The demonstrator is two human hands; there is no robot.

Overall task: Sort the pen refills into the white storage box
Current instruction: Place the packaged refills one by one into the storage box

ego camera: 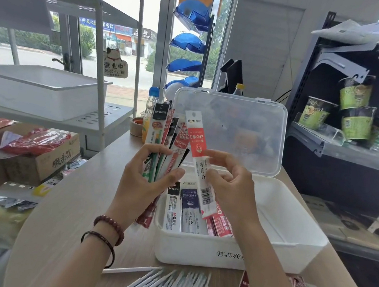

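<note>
Since a fan of refill packs [162, 125] is gripped in the left hand [144, 185] and one red pack [198, 139] is pinched by the right hand [228, 191] over the white box [293, 229], it's probably best laid flat beside the matching packs [220, 222] already inside.

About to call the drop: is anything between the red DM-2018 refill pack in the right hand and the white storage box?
Nothing visible. The red DM-2018 refill pack, pinched by the right hand, hangs over the open white storage box; its clear lid stands up behind. The left hand holds other packs off to the side.
</note>
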